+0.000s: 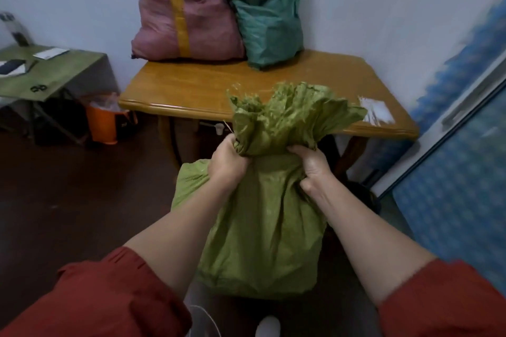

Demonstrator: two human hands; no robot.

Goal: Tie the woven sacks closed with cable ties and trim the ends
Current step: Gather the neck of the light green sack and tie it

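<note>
A full light-green woven sack [262, 230] stands on the floor in front of me, its mouth gathered into a ruffled bunch that reaches up past the table edge. My left hand [227, 163] grips the left side of the gathered neck. My right hand [312, 167] grips the right side of the neck, fingers curled into the fabric. On the wooden table [191, 90] lies a white bundle that looks like cable ties [376, 113], near the right front edge. No tie is visible round the neck.
A pink sack [183, 16] and two teal sacks [271, 27] are stacked at the back of the table against the wall. A green folding table [57, 74] with black scissors [38, 88] stands at the left, an orange bin [102, 123] beside it. A patterned blue panel [462, 178] stands at the right.
</note>
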